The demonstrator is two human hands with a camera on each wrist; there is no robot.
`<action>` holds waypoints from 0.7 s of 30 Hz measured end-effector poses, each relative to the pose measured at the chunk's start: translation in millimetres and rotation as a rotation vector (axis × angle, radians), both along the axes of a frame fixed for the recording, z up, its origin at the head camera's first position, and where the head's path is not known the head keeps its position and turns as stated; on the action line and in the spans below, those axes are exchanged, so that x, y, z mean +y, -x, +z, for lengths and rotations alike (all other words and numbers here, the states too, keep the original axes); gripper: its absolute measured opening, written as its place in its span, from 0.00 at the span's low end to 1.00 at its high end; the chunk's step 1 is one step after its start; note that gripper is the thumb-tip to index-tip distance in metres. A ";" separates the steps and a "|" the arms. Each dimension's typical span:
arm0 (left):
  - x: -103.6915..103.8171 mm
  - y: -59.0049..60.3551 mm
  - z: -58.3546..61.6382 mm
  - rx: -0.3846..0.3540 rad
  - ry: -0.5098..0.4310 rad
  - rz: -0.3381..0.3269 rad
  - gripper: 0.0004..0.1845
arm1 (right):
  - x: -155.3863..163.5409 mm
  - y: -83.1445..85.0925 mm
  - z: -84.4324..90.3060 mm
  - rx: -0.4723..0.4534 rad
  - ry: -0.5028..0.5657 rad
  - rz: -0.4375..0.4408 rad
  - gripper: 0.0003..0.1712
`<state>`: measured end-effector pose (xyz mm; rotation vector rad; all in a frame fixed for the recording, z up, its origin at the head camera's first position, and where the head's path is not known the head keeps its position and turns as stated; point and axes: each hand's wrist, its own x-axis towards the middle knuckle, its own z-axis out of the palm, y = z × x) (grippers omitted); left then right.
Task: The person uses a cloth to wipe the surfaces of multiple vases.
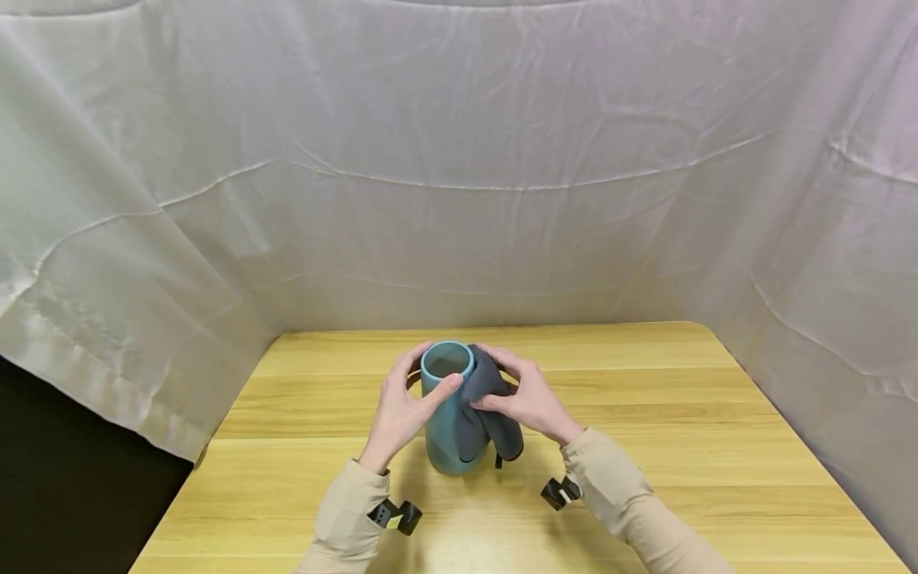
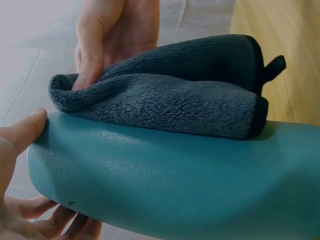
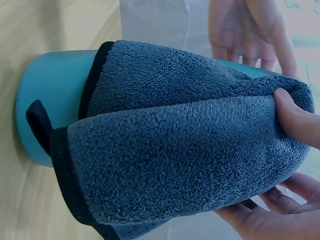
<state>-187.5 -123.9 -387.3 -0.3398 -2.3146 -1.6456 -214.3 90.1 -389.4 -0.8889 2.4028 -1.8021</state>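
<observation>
A tall teal-blue cylindrical vase [image 1: 442,430] stands upright on the table, its round mouth facing up. My left hand [image 1: 405,399] grips it near the rim, thumb at the front and fingers round the far left side. On the vase's right side hangs a dark grey cloth [image 3: 160,150] with black edging and a small black loop [image 2: 275,69]. My right hand [image 1: 527,395] holds the cloth near its top, thumb in front and fingers behind, with the cloth against the vase wall. The cloth's lower end droops in folds.
The vase stands on a light wood-grain table [image 1: 645,446]. Pale grey fabric [image 1: 502,159] hangs behind and on both sides. Small black cameras sit on both wrists, over beige sleeves [image 1: 610,478]. A black area [image 1: 79,470] lies beyond the table's left edge.
</observation>
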 end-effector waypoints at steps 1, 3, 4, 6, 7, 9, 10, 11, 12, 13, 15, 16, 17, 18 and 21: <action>-0.1 -0.2 0.1 0.001 -0.001 -0.001 0.33 | 0.4 -0.2 -1.6 -0.002 -0.003 0.001 0.44; -0.2 -0.4 0.4 0.001 0.000 -0.001 0.33 | 1.1 -0.7 -5.7 -0.010 -0.008 0.000 0.45; -0.1 -0.5 0.7 0.000 -0.001 0.000 0.33 | 1.6 -0.9 -8.4 -0.016 -0.012 -0.001 0.45; 0.0 -0.6 1.3 -0.002 -0.003 0.001 0.33 | 2.7 -1.2 -15.2 -0.028 -0.022 -0.003 0.45; 0.0 -0.6 1.4 -0.004 -0.004 0.002 0.33 | 3.3 -1.4 -19.0 -0.031 -0.028 -0.006 0.45; 0.1 -0.4 1.5 -0.001 -0.004 0.003 0.33 | 4.5 -2.2 -27.0 -0.045 -0.041 -0.012 0.45; 0.2 -0.5 1.7 -0.001 -0.006 0.004 0.33 | 5.0 -2.5 -31.0 -0.055 -0.048 -0.017 0.45; 0.2 -0.4 1.7 0.001 -0.005 0.004 0.33 | 5.3 -2.8 -34.8 -0.060 -0.059 -0.020 0.45; 0.3 -0.3 1.6 0.000 -0.006 0.004 0.33 | 5.7 -3.3 -38.4 -0.065 -0.069 -0.023 0.45; 0.3 -0.4 1.8 0.001 -0.005 0.005 0.33 | 5.9 -3.8 -41.4 -0.069 -0.078 -0.027 0.45; 0.3 -0.5 1.6 0.005 -0.006 0.003 0.33 | 5.8 -4.4 -46.4 -0.082 -0.089 -0.031 0.45; 0.3 -0.6 1.6 0.001 -0.009 0.003 0.33 | 5.5 -4.5 -48.2 -0.090 -0.090 -0.033 0.45; 0.3 -0.7 1.4 0.002 -0.009 0.003 0.33 | 5.4 -4.7 -49.5 -0.095 -0.089 -0.033 0.45; 0.3 -0.7 1.1 0.001 -0.011 0.003 0.33 | 5.2 -4.9 -50.3 -0.104 -0.085 -0.035 0.45; 0.3 -0.4 0.3 0.000 -0.011 0.003 0.33 | 5.0 -5.6 -49.6 -0.114 -0.070 -0.037 0.44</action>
